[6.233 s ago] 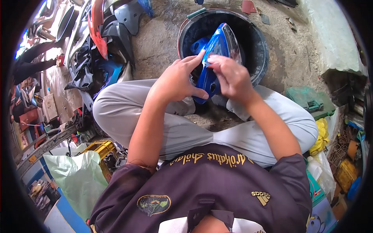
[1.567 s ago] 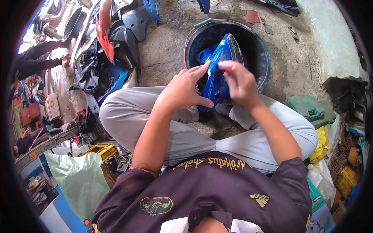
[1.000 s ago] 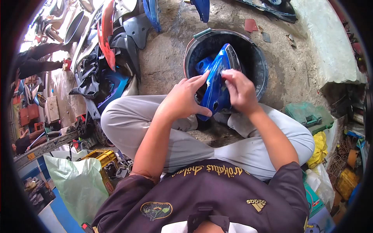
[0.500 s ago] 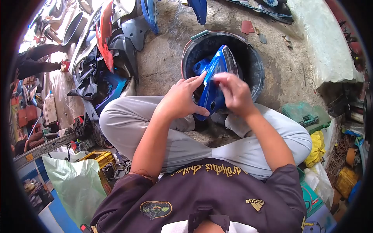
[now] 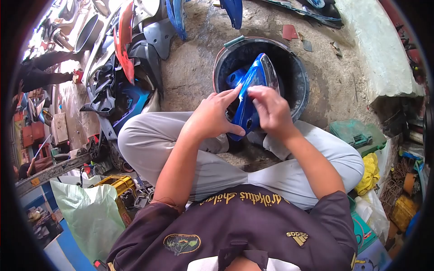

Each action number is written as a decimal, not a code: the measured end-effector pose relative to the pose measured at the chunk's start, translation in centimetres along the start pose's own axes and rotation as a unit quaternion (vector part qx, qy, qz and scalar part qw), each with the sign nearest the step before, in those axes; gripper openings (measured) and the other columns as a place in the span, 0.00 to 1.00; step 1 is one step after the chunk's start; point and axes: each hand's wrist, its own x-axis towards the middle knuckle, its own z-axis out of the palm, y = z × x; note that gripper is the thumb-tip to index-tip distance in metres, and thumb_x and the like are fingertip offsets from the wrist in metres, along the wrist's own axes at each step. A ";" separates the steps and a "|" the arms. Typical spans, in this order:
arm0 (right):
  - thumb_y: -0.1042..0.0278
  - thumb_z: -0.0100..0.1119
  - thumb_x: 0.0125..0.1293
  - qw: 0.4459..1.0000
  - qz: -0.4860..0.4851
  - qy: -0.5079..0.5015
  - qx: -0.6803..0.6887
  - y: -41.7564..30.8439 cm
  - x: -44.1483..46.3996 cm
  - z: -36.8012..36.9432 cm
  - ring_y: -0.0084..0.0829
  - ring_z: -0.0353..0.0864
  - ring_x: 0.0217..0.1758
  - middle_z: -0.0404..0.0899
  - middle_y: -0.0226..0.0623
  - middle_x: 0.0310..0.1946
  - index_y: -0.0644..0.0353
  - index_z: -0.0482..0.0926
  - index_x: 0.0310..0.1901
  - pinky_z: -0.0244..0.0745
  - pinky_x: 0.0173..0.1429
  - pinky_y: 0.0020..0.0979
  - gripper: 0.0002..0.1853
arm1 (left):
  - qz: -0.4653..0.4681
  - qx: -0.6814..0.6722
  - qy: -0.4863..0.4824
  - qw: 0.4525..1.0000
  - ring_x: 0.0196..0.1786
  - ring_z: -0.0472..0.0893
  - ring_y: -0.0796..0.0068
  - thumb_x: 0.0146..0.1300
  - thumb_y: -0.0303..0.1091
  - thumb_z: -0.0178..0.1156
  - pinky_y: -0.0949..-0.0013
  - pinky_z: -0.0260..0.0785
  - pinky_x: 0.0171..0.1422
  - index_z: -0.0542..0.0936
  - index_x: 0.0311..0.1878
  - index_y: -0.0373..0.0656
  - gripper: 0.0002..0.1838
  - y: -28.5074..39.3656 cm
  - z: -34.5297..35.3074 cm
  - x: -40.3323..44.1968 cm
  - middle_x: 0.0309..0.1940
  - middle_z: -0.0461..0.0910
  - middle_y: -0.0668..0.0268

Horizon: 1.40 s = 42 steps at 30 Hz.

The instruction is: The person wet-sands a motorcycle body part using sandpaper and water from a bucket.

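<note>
A glossy blue plastic panel (image 5: 257, 76), pointed at its far end and dark along its right edge, leans up over a black bucket (image 5: 299, 86). It looks like a motorcycle fairing piece. My left hand (image 5: 209, 116) grips its left side, with the thumb across the near end and the fingers along the edge. On the panel's middle, the bent fingers of my right hand (image 5: 274, 112) press together against the surface. Whatever they may pinch is hidden. Another blue piece (image 5: 235, 77) lies inside the bucket, left of the panel.
Black and coloured fairing parts (image 5: 135, 97) are piled at left, a red panel (image 5: 123, 43) among them. A green case (image 5: 350, 134) and yellow cloth (image 5: 369, 174) lie by my right knee. A concrete ledge (image 5: 368, 49) runs at right. Another person's dark sleeve (image 5: 47, 67) shows at far left.
The fingers of my right hand have shifted slightly on the panel. My left hand keeps its hold, and the panel stays in nearly the same place.
</note>
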 end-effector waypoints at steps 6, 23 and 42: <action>0.77 0.64 0.76 0.989 0.141 0.011 0.034 2.7 0.5 -0.7 0.51 0.90 0.60 0.89 0.48 0.52 0.62 0.85 0.53 0.85 0.66 0.47 0.08 | 0.002 -0.001 0.006 1.000 0.76 0.77 0.41 0.39 0.51 0.89 0.48 0.68 0.84 0.65 0.89 0.46 0.70 0.1 0.0 0.0 0.78 0.77 0.49; 0.82 0.66 0.72 0.996 0.089 -0.001 0.003 3.0 -0.4 -0.6 0.49 0.91 0.58 0.91 0.45 0.51 0.62 0.86 0.55 0.85 0.66 0.45 0.12 | 0.004 0.005 0.014 1.000 0.78 0.75 0.40 0.39 0.52 0.90 0.48 0.66 0.85 0.66 0.88 0.47 0.70 0.1 0.0 0.1 0.78 0.76 0.48; 0.79 0.64 0.76 0.999 0.039 0.004 0.016 2.1 0.3 -0.4 0.53 0.90 0.58 0.89 0.49 0.52 0.62 0.86 0.54 0.85 0.64 0.48 0.09 | -0.008 0.027 0.007 1.000 0.81 0.72 0.41 0.41 0.52 0.90 0.49 0.64 0.87 0.65 0.89 0.50 0.70 0.3 -0.1 0.0 0.82 0.71 0.46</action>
